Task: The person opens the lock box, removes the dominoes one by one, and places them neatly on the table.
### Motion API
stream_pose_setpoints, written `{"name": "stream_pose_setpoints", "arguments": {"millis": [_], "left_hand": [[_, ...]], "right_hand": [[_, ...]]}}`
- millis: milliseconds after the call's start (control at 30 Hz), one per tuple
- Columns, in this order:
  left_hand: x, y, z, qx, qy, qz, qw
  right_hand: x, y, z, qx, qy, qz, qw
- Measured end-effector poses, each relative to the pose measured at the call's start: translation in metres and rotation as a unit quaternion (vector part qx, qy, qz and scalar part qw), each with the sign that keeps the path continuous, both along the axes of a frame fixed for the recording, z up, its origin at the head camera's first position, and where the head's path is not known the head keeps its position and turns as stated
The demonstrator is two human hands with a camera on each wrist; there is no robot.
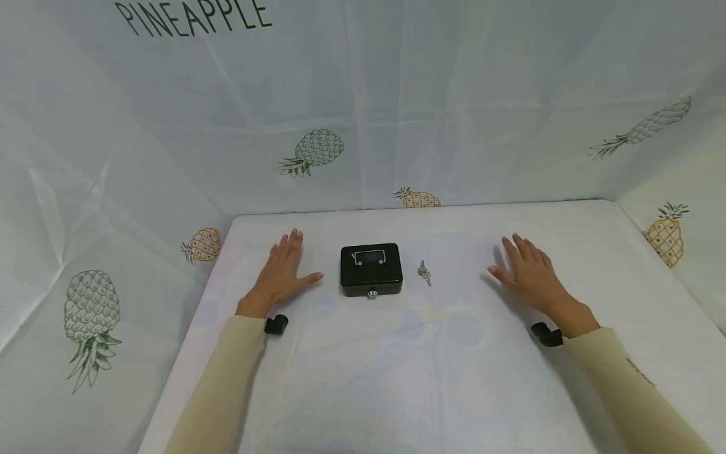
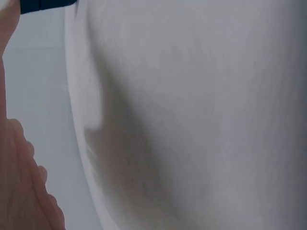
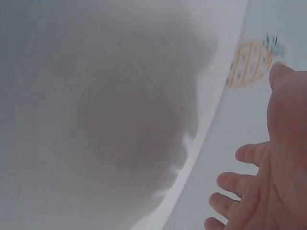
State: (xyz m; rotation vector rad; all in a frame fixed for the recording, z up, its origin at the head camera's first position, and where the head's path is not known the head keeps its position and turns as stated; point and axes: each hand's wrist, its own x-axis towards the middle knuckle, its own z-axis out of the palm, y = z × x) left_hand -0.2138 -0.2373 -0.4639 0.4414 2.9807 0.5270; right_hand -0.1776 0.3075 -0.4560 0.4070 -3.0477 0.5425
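Note:
A small black cash box (image 1: 371, 271) with a wire handle on its lid and a silver lock in its front sits closed on the white table, near the far edge. Just right of it lies a small bunch of keys (image 1: 424, 273). My left hand (image 1: 282, 271) is left of the box, fingers straight and thumb spread toward it, holding nothing. Farther right of the keys, my right hand (image 1: 529, 277) has its fingers extended, also holding nothing. In the left wrist view a dark corner of the box (image 2: 45, 5) shows at the top. The right wrist view shows the palm (image 3: 283, 177) over the table.
A white cloth covers the table (image 1: 363, 378). Behind and at both sides hangs a pale curtain (image 1: 454, 94) printed with pineapples and lettering. Black wrist cameras (image 1: 276, 325) sit at both cuffs.

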Motion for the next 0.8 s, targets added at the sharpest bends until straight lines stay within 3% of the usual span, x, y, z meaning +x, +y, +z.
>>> {"name": "stream_pose_setpoints", "arguments": {"millis": [367, 800], "left_hand": [[0.009, 0.019, 0.006, 0.019, -0.005, -0.041, 0.9990], [0.016, 0.035, 0.004, 0.017, 0.007, -0.069, 0.9975]], "right_hand": [[-0.004, -0.055, -0.003, 0.024, 0.012, 0.024, 0.999], [-0.004, -0.087, -0.006, 0.058, 0.024, 0.041, 0.997]]}}
